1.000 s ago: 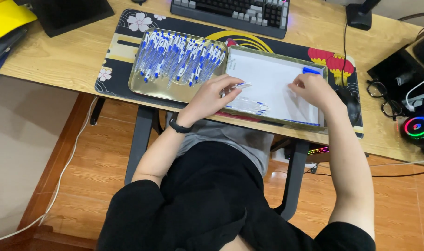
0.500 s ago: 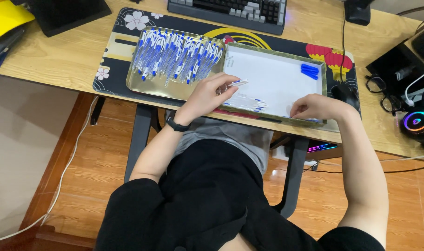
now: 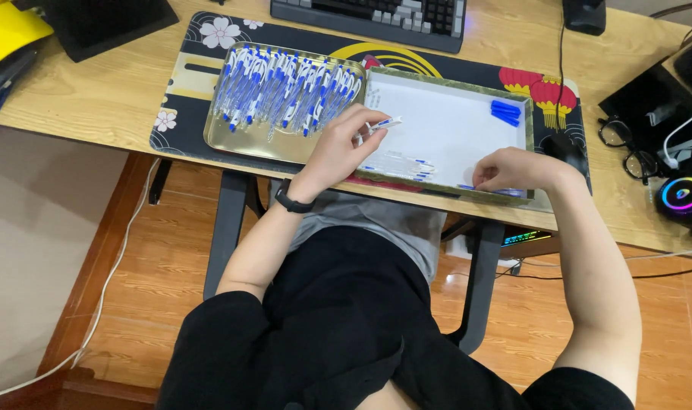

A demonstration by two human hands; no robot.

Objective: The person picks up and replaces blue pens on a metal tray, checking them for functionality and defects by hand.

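Bright, even indoor light – soft shadows under the desk [image 3: 95,91], mild glare on the gold tray [image 3: 247,140], focus sharp.

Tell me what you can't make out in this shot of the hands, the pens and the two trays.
Head view only:
- Right hand: its fingers curl over the white tray's near rim, so what they grip is hidden.
- Left hand: the pen in it is too small to tell capped from uncapped.
- Gold tray: the heaped pens overlap, uncountable.
- Keyboard: cut off by the top edge.
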